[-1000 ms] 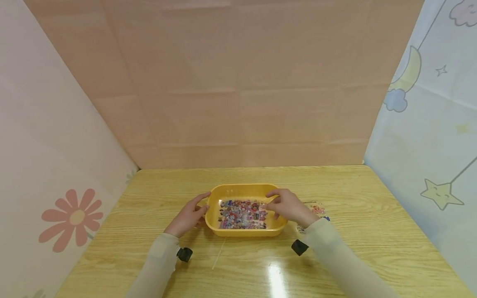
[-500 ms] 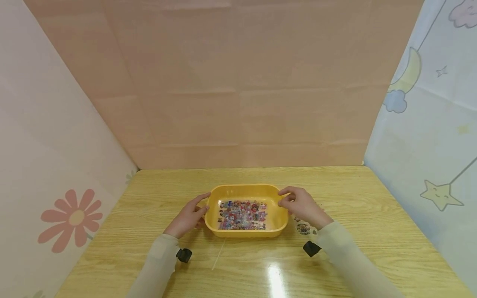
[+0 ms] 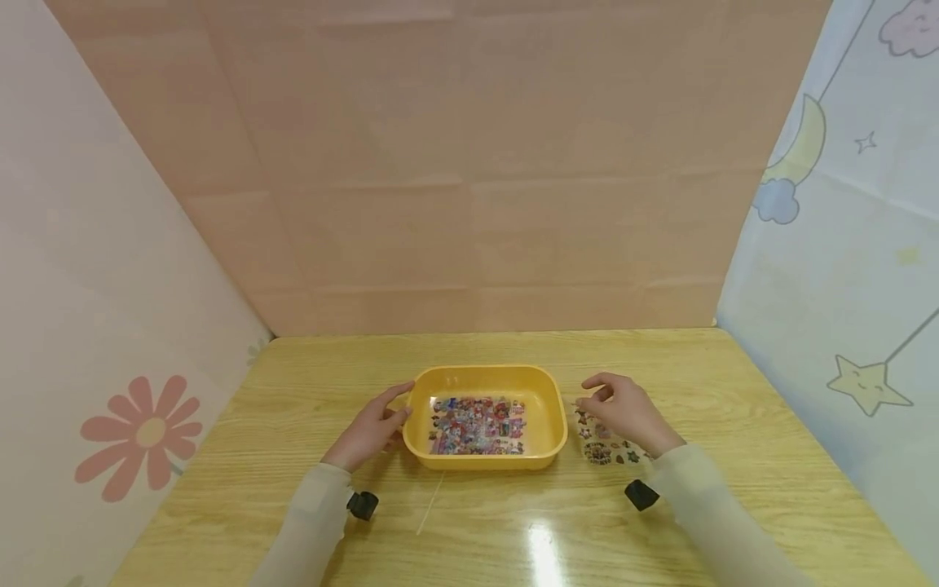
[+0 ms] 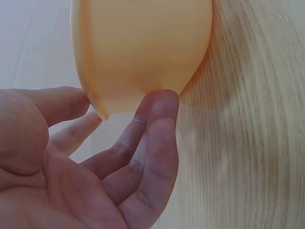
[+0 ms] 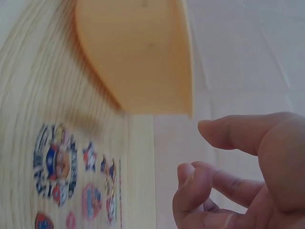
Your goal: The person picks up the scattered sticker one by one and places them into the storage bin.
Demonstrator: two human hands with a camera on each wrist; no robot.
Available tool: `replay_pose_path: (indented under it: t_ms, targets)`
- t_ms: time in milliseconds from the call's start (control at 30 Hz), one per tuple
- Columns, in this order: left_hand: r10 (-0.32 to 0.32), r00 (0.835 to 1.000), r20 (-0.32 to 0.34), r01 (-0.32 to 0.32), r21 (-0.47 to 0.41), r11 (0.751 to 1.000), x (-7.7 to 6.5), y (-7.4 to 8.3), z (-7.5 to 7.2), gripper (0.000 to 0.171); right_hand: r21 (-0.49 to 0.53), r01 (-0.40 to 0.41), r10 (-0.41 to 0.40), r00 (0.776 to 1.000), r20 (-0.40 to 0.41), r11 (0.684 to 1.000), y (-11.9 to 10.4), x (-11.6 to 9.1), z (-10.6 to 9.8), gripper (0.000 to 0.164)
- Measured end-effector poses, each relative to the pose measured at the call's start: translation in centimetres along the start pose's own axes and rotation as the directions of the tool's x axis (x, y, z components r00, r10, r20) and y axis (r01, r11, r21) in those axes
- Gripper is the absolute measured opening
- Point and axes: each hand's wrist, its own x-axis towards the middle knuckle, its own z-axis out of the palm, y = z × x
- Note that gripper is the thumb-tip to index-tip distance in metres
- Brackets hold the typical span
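Note:
A yellow plastic tray (image 3: pixel 486 462) stands on the table with clear sheets of cartoon stickers (image 3: pixel 477 428) lying on its bottom. At its left end my left hand (image 3: pixel 369 430) holds the rim; in the left wrist view the thumb is at the rim and other fingertips touch the outer wall. My right hand (image 3: pixel 629 412) hovers right of the tray, fingers loosely bent, with a gap between thumb and fingers and nothing in it. Below it a clear sticker sheet (image 5: pixel 56 164) lies on the table, partly hidden by the hand in the head view.
A thin pale strip (image 3: pixel 431 501) lies on the table in front of the tray. Black wrist cameras (image 3: pixel 641 494) sit at both sleeves. A pinkish-brown backdrop (image 3: pixel 469 179) closes off the back, and printed sheets with a flower (image 3: pixel 150 434) and a star (image 3: pixel 870 383) flank the table.
My right hand has moved from over the inside of the tray out past its right rim to above the sticker sheet. My left hand has stayed at the tray's left end.

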Motion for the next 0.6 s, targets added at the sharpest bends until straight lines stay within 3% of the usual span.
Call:
replay_pose_path:
  t_ms: [267,600]
  targets:
    - [0.010,1.000,0.002,-0.010,-0.002,1.000,-0.1,0.1,0.0,0.050,-0.207,-0.022,0.017,0.999,-0.027,0.978,1.9,-0.5,-0.9,0.062]
    - [0.004,1.000,0.011,-0.004,-0.013,1.000,-0.1,0.2,-0.2,0.049,-0.297,-0.059,0.067,0.998,0.020,0.953,4.3,-0.6,-2.0,0.075]
